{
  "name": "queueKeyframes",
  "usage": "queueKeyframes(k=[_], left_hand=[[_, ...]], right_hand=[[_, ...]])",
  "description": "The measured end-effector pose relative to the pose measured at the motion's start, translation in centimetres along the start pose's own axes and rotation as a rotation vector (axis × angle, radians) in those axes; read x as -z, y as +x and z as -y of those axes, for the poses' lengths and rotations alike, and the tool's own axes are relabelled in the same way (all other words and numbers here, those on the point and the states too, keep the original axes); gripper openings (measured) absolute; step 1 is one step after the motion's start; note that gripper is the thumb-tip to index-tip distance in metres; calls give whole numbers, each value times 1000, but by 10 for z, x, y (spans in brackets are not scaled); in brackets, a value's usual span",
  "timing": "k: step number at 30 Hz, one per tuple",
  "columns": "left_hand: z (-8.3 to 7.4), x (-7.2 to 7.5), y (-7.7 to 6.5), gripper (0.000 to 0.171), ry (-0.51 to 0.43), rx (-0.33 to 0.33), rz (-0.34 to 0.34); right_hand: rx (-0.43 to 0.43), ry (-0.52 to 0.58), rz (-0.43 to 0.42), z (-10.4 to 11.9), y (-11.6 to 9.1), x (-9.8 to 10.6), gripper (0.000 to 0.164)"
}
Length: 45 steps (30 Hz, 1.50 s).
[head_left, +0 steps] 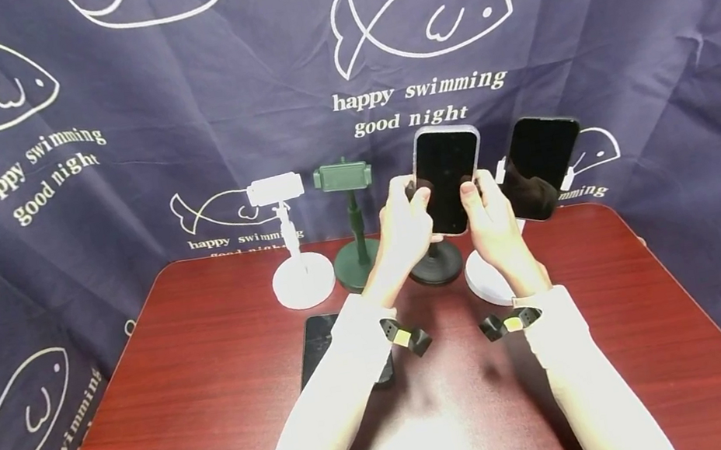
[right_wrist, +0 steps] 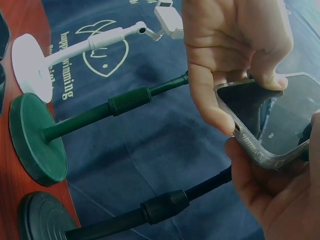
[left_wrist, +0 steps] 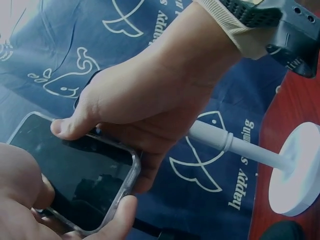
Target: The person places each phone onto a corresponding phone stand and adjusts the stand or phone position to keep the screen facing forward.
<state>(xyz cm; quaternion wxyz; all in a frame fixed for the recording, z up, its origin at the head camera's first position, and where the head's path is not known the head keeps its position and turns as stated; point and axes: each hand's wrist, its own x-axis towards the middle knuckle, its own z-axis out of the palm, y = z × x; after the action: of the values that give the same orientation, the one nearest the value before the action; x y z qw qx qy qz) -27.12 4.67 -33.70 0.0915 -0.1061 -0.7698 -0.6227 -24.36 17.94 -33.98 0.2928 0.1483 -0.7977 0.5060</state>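
Both hands, left hand (head_left: pixel 404 230) and right hand (head_left: pixel 491 224), pinched the clear-cased phone (head_left: pixel 448 178) by its edges above the black stand (head_left: pixel 436 266), where a loosened grip risked dropping it onto the bench (head_left: pixel 219 405).

Dark red wood-grain table (head_left: pixel 205 407), glossy, bright light glare on its near middle. Behind and around it hangs a navy cloth backdrop (head_left: pixel 659 52), creased, printed with white whale outlines and "happy swimming good night" text.
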Motion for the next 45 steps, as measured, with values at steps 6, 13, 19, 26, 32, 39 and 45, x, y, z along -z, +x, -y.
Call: queueKeyframes(k=[6, 13, 19, 26, 32, 39, 45], left_hand=[[1, 3, 0, 24, -2, 0, 5], [2, 1, -2, 25, -85, 21, 11], [3, 3, 0, 22, -58, 13, 32], [2, 5, 0, 23, -77, 23, 45], [4, 4, -2, 27, -99, 15, 13], [5, 3, -4, 31, -149, 17, -4], [5, 2, -3, 30, -168, 17, -1]], right_hand=[[0, -12, -6, 4, 0, 0, 21], [-3, -43, -19, -19, 3, -3, 26], [-16, -48, -9, -40, 3, -4, 30], [-20, -50, -8, -40, 2, -4, 30], [-16, -57, 2, -40, 4, -4, 30], [-24, -60, 5, -34, 3, -3, 34], [-33, -63, 8, -26, 2, -3, 29]])
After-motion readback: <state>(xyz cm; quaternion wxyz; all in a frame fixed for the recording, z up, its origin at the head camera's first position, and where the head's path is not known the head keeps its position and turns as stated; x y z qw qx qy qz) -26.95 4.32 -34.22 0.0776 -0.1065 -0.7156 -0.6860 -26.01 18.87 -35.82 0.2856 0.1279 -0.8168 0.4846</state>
